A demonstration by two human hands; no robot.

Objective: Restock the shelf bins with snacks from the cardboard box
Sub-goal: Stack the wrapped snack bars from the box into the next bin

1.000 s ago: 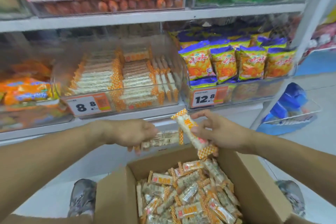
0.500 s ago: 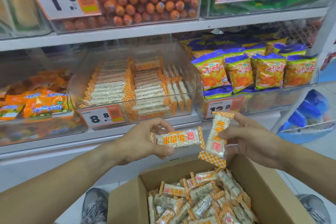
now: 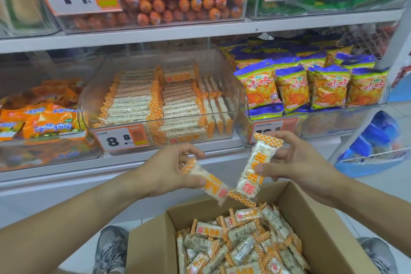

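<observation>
Above the cardboard box (image 3: 153,249) of wrapped snack bars (image 3: 240,249), the left hand (image 3: 164,173) pinches one tilted bar (image 3: 209,181) while the right hand (image 3: 298,162) grips another bar (image 3: 255,167) nearly upright, below the clear shelf bin (image 3: 164,95).

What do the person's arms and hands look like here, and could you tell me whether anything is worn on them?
Both forearms are bare as far as the frame shows: no sleeves, gloves, watch or bands appear. The left hand and right hand carry no rings that can be made out. Grey sneakers show below on the floor.
</observation>
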